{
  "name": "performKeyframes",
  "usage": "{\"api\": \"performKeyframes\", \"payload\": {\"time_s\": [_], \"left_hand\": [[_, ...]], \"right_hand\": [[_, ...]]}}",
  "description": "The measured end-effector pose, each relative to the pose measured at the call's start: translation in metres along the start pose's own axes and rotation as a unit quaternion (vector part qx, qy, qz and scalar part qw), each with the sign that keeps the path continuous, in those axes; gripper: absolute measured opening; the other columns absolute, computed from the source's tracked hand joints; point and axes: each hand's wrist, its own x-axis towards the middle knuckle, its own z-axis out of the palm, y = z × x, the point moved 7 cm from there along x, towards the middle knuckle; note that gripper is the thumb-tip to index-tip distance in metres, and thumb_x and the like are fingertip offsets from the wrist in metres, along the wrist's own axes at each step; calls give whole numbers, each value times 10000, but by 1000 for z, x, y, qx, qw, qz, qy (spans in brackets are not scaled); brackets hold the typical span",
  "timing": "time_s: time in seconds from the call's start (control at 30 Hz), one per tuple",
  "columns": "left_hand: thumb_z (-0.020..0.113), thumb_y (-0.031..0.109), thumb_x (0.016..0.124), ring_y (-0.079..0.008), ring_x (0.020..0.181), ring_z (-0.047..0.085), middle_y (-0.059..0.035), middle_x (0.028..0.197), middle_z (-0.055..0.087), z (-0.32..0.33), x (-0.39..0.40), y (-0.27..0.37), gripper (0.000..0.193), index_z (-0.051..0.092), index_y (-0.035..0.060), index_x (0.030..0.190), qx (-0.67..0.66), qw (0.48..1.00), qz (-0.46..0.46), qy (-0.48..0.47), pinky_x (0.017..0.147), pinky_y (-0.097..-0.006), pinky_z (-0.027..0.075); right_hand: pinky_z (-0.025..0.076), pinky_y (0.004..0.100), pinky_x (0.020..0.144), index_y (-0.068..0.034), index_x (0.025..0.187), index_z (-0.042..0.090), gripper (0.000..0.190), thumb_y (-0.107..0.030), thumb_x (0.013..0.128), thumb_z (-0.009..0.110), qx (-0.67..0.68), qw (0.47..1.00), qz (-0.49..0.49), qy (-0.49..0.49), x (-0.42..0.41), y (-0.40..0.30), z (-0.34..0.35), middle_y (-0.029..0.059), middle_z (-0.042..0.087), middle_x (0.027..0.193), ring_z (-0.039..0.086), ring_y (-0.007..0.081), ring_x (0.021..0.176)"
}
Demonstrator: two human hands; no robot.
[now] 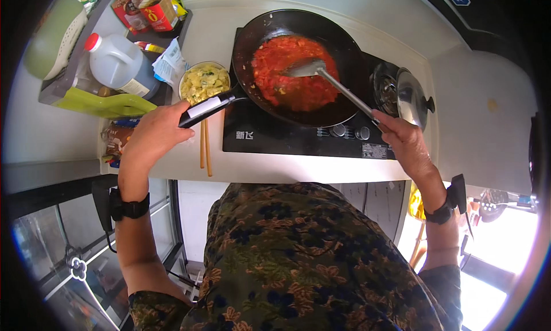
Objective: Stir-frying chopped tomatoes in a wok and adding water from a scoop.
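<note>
A dark wok [357, 68] sits over the black gas stove [275, 135] with cooked red tomato pieces and sauce [280, 58] in it. My left hand [157, 126] grips the end of the wok's black handle [206, 109]. The metal spatula [344, 89] is in my right hand [402, 141], its blade resting in the tomato. Just beyond the wok handle stands a bowl of cooked scrambled egg [204, 82] with green bits. A pair of wooden chopsticks [205, 152] lies on the counter, the upper ends hidden beneath the handle.
At the left, a storage rack [105, 103] holds a red-capped plastic jug [120, 64], a red box [157, 17] and an opened packet [170, 64]. A metal lid [409, 96] leans by the right burner [384, 88]. The white counter's front edge [275, 176] runs before me.
</note>
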Motion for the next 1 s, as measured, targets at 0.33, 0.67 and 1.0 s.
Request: {"api": "performKeyframes", "payload": {"time_s": [0.33,0.67,1.0], "left_hand": [[655,165,665,-385,723,542,-213,727,551,1,3,-5,326,499,14,908,-19,999,35,10,626,-412,409],[659,166,669,-382,731,545,-210,740,555,2,4,-4,330,507,19,923,-16,1000,22,5,633,-406,415],[666,189,669,-385,739,543,-213,743,551,4,3,-8,342,491,16,908,2,1000,8,-1,635,-409,412]], "right_hand": [[504,341,689,-93,1186,541,459,35,746,573,-94,992,-86,7,-1,-16,0,129,576,831,586,241,761],[523,357,637,-149,1218,497,506,14,745,579,-148,983,-106,-28,1,-26,21,103,514,744,575,254,696],[483,266,649,-89,1149,584,396,22,769,557,-19,994,103,13,-6,9,-50,154,625,795,607,167,677]]}}
